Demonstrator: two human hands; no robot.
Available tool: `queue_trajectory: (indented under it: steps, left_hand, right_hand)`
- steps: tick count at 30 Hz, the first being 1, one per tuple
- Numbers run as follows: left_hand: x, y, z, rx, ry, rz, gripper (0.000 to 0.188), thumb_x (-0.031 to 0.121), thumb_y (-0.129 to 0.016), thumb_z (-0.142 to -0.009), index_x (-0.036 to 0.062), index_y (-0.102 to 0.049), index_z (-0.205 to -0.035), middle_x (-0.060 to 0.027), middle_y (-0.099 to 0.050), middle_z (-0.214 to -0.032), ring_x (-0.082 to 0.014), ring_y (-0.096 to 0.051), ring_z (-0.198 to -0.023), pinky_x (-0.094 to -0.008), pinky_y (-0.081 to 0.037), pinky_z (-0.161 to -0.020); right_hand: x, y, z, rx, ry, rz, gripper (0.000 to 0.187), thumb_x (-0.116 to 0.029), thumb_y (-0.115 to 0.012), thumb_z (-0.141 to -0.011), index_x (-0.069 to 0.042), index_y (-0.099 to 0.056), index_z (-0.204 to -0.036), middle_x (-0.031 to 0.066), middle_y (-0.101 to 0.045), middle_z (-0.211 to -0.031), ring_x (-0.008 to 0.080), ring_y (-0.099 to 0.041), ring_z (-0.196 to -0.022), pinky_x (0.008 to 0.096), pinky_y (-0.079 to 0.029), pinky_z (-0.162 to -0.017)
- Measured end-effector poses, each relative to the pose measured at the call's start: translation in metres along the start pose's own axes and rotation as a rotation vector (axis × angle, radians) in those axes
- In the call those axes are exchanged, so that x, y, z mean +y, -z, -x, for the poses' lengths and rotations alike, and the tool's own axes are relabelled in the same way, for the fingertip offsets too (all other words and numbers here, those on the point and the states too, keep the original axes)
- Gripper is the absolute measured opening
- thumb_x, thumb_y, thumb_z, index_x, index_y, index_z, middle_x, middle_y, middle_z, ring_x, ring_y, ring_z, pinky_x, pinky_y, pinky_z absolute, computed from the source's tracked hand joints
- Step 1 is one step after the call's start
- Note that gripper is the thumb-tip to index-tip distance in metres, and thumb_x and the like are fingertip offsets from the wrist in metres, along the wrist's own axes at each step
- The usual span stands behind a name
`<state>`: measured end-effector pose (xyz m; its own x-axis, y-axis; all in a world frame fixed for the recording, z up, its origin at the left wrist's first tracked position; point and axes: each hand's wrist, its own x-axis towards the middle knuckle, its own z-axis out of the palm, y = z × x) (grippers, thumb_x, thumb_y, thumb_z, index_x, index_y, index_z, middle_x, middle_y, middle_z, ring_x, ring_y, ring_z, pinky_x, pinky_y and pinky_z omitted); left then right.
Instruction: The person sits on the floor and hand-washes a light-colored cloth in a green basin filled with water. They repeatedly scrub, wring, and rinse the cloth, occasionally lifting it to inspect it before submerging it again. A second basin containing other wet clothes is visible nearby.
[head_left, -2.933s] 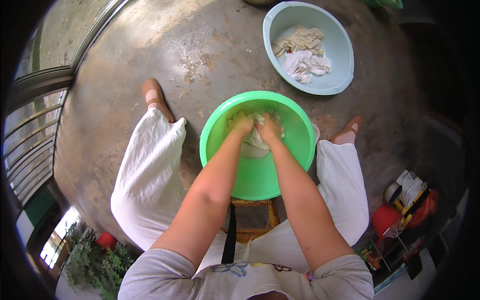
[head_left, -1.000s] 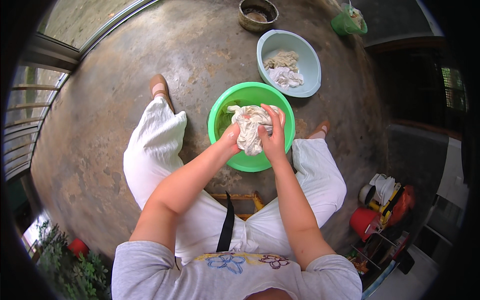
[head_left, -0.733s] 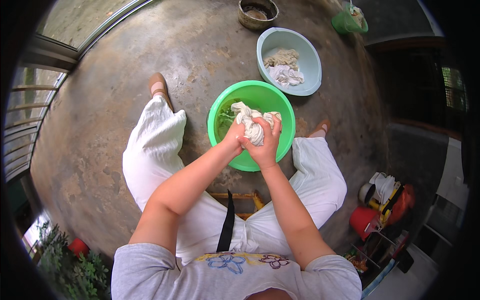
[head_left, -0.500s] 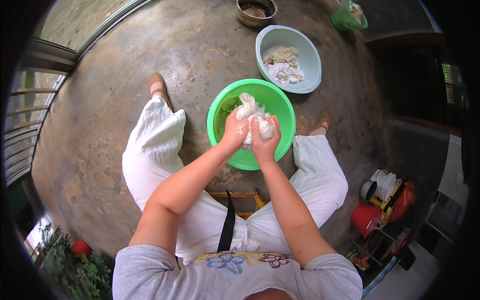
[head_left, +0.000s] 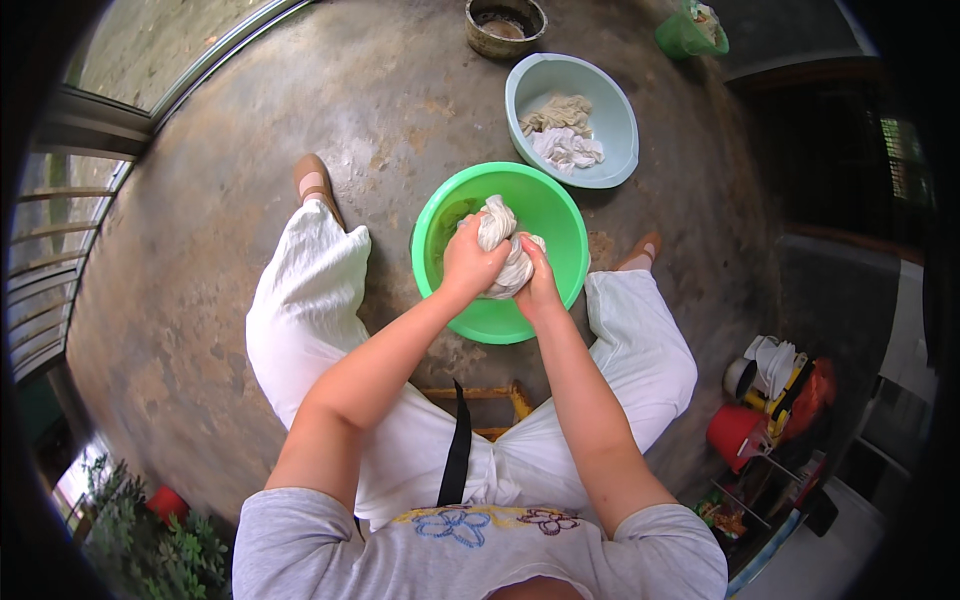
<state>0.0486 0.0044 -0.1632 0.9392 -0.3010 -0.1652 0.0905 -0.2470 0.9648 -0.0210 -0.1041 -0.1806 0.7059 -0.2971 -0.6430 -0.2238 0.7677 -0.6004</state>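
A wet, twisted white cloth (head_left: 512, 272) is bunched between my two hands, over the green basin (head_left: 575, 215). My left hand (head_left: 473, 262) is closed round its left side, and a twisted end pokes up past the fingers. On the other side my right hand (head_left: 538, 277) grips the cloth, thumb on top. Some liquid shows at the left inside the basin; the rest of its bottom is partly hidden by the cloth and hands.
Beyond the green basin stands a pale blue tub (head_left: 622, 130) with white cloth (head_left: 568, 149) and beige cloth (head_left: 560, 113) in it. A worn metal pot (head_left: 500, 42) and a green bin (head_left: 690, 35) are farther off. A red bucket (head_left: 735, 436) stands right; a plant (head_left: 150, 540) lower left.
My hands have turned on the cloth: the left has rolled over so its back shows, and the right has shifted lower along the side. The bundle looks more tightly covered.
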Motion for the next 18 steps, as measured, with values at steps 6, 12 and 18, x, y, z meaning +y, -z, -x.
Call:
queue_trajectory:
  steps: [6,12,18]
  left_hand:
    - [0.025,0.002,0.002,-0.148,0.006,0.374,0.063,0.025,-0.065,-0.073,0.0149,-0.045,-0.131,-0.0181,-0.055,-0.107,-0.0320,-0.058,-0.094,-0.0387,-0.046,-0.083]
    - [0.013,0.007,-0.010,-0.453,0.410,0.476,0.052,0.030,-0.063,-0.084,0.0150,-0.043,-0.130,-0.0143,-0.048,-0.120,-0.0247,-0.052,-0.107,-0.0390,-0.047,-0.087]
    - [0.045,0.019,-0.005,-0.452,0.738,0.964,0.040,0.043,-0.039,-0.097,0.0163,-0.045,-0.126,-0.0085,-0.051,-0.120,-0.0218,-0.055,-0.107,-0.0411,-0.048,-0.090]
  right_hand:
    - [-0.022,0.002,0.005,-0.168,-0.213,-0.162,0.044,-0.039,-0.049,-0.094,-0.009,-0.047,-0.127,0.0064,-0.054,-0.122,0.0207,-0.054,-0.112,0.0387,-0.045,-0.093]
    - [-0.028,0.010,-0.003,0.168,0.258,0.169,0.027,-0.006,-0.065,-0.080,-0.006,-0.057,-0.106,0.0102,-0.056,-0.111,0.0226,-0.056,-0.101,0.0364,-0.046,-0.086]
    - [-0.063,-0.036,0.049,-0.059,1.064,1.133,0.031,-0.005,-0.069,-0.064,-0.006,-0.061,-0.094,0.0165,-0.052,-0.109,0.0319,-0.052,-0.104,0.0400,-0.043,-0.088]
